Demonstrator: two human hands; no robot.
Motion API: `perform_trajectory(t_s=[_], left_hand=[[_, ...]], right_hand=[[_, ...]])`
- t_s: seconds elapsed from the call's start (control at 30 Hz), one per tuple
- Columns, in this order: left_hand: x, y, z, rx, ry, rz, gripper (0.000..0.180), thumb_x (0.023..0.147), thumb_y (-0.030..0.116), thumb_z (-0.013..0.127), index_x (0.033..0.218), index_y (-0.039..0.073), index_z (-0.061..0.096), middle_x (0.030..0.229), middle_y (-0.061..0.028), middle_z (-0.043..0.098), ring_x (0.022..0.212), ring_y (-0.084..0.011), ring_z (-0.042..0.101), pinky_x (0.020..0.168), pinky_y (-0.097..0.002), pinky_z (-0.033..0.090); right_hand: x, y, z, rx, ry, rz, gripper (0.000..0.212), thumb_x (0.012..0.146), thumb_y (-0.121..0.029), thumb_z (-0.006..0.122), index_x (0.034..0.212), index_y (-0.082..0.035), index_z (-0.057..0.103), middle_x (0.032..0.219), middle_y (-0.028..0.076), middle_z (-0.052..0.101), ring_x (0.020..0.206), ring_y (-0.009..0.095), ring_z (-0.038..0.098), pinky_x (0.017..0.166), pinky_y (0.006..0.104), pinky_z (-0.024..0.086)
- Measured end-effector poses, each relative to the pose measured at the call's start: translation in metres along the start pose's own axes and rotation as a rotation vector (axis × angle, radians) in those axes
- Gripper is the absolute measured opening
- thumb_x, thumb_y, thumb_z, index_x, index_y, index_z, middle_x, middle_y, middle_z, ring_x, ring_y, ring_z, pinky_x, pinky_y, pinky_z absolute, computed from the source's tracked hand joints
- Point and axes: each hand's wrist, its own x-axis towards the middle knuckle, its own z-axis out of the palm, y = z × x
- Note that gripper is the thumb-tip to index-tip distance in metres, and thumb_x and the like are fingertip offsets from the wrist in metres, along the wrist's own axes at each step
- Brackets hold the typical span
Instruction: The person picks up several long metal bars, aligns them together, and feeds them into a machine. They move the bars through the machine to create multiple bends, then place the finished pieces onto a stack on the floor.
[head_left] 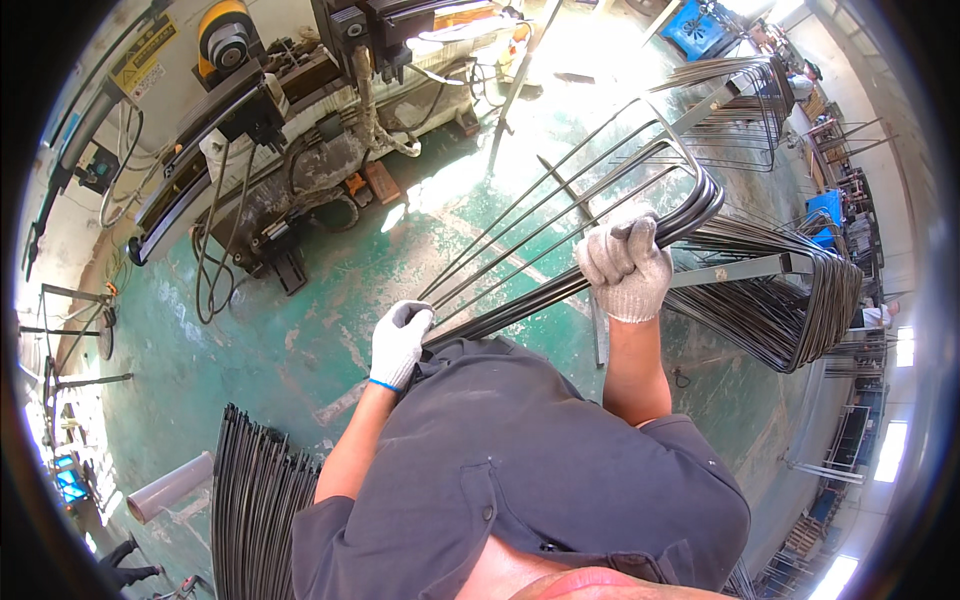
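Note:
Several dark metal rods, bent into long narrow U shapes (692,214), slant in front of my body from lower left to upper right. My right hand (628,265), in a whitish knit glove, is wrapped round the thick lower side of the bundle, close to its rounded bend. At the rods' other end my left hand (401,345), in a white glove with a blue cuff edge, is closed with thumb and fingers on the rod ends near my waist. The upper sides of the U shapes fan apart between my hands. What lies inside the left grip is partly hidden.
On the right, a metal arm (735,272) carries a thick stack of bent rods (830,300), with another stack (765,120) farther off. A machine (300,190) with hanging cables stands at left. Straight rods (255,510) and a plastic roll (172,487) lie lower left, near a person's legs (130,570).

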Motion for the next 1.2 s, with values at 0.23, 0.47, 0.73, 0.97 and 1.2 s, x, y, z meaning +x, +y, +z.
perform_trajectory(t_s=[0.23, 0.47, 0.73, 0.97, 1.2], left_hand=[[-0.001, 0.000, -0.001, 0.020, -0.012, -0.010, 0.015, 0.100, 0.010, 0.067, 0.109, 0.000, 0.072, 0.094, -0.0031, 0.072, 0.086, -0.0109, 0.064, 0.079, -0.0268, 0.051], [0.003, 0.003, -0.006, -0.011, -0.053, -0.034, 0.016, 0.100, 0.012, 0.066, 0.109, 0.000, 0.073, 0.096, -0.0050, 0.073, 0.086, -0.0145, 0.069, 0.078, -0.0292, 0.055], [0.013, -0.008, -0.017, 0.034, -0.114, -0.098, 0.016, 0.105, 0.017, 0.064, 0.117, 0.011, 0.071, 0.110, -0.0004, 0.076, 0.094, -0.0157, 0.072, 0.064, -0.0318, 0.056], [0.013, 0.007, -0.012, -0.028, -0.102, -0.121, 0.018, 0.102, 0.009, 0.066, 0.115, -0.003, 0.070, 0.106, -0.0095, 0.076, 0.089, -0.0173, 0.072, 0.083, -0.0310, 0.058], [0.019, 0.006, -0.010, 0.001, -0.133, -0.100, 0.017, 0.103, 0.011, 0.065, 0.116, 0.001, 0.070, 0.109, -0.0072, 0.076, 0.091, -0.0180, 0.072, 0.078, -0.0323, 0.058]], right_hand=[[0.004, 0.002, 0.010, -0.080, -0.004, -0.026, 0.036, 0.111, -0.034, 0.055, 0.103, -0.005, 0.074, 0.057, -0.006, 0.034, 0.048, 0.008, 0.031, 0.047, 0.0273, 0.031], [0.012, 0.011, 0.023, -0.047, 0.103, -0.002, 0.029, 0.108, -0.023, 0.061, 0.096, 0.003, 0.067, 0.057, -0.001, 0.039, 0.047, 0.012, 0.038, 0.044, 0.0310, 0.034], [0.018, 0.011, 0.033, -0.132, 0.265, 0.055, 0.033, 0.109, -0.029, 0.061, 0.100, 0.002, 0.069, 0.060, -0.002, 0.038, 0.048, 0.012, 0.036, 0.046, 0.0306, 0.032], [0.024, 0.006, 0.036, -0.145, 0.297, 0.051, 0.032, 0.109, -0.027, 0.063, 0.097, 0.003, 0.065, 0.061, -0.002, 0.039, 0.049, 0.011, 0.037, 0.047, 0.0314, 0.033], [0.025, 0.004, 0.037, -0.156, 0.314, 0.062, 0.033, 0.108, -0.028, 0.064, 0.097, 0.003, 0.064, 0.061, -0.002, 0.040, 0.049, 0.011, 0.037, 0.048, 0.0316, 0.033]])
